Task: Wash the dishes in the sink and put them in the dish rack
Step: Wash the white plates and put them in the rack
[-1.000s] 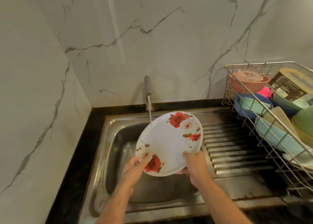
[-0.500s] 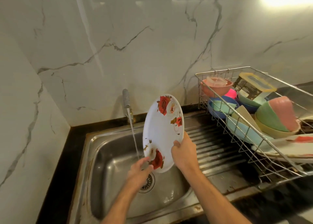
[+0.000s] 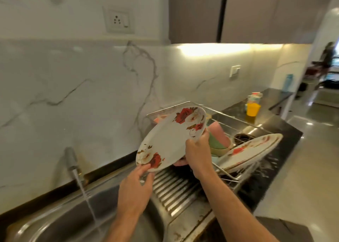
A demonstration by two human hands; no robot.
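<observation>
Fingers of the right hand (image 3: pixel 197 154) clench the rose-patterned plate (image 3: pixel 170 139) at its rim; the left hand (image 3: pixel 135 186) pinches its lower edge. Plate tilts, long axis rising toward the dish rack (image 3: pixel 236 177), which holds bowls (image 3: pixel 219 142) and another plate (image 3: pixel 251 150).

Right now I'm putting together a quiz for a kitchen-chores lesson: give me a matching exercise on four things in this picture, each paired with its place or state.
Things:
1. rose-patterned plate
2. tap
3. second floral plate
4. yellow container

Places or states:
A. standing on the dark counter beyond the dish rack
B. running water into the sink
C. held in the air by the left hand and right hand
D. lying in the dish rack at its near edge

Pairs: 1-C, 2-B, 3-D, 4-A
</observation>
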